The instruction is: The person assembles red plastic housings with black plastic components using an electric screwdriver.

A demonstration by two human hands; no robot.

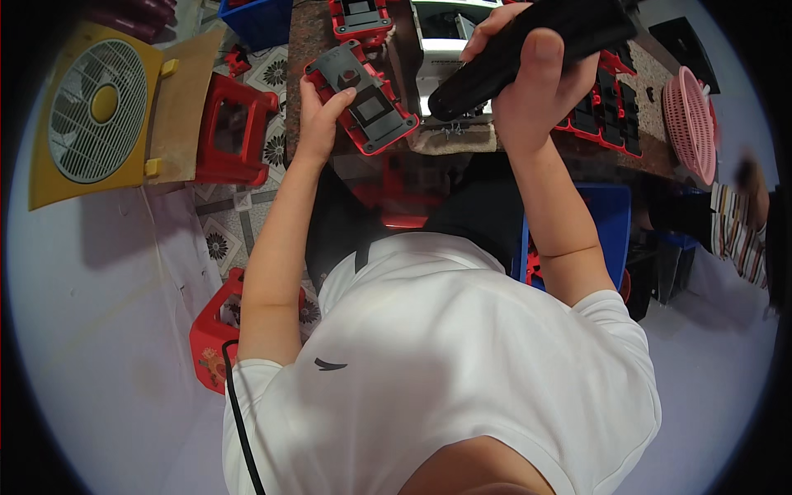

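My left hand (pixel 318 124) grips the side of a grey and red plastic casing (pixel 371 111), thumb on its grey face. The casing lies tilted near the front edge of the table, left of a white machine (pixel 435 58). My right hand (pixel 540 103) is wrapped round a long black handheld tool (pixel 582 37), held up in front of the machine with its rounded end toward the casing. The tool's exact kind does not show, and its far end reaches the top edge of the picture. A similar casing (pixel 360 18) lies farther back.
Several red and black casings (pixel 606 107) lie on the table at right, beside a pink basket (pixel 689 124). Below is a blue bin (pixel 606 223). Red stools (pixel 235 128) and a yellow fan (pixel 99 107) stand left. A person in a striped garment (pixel 734 235) is far right.
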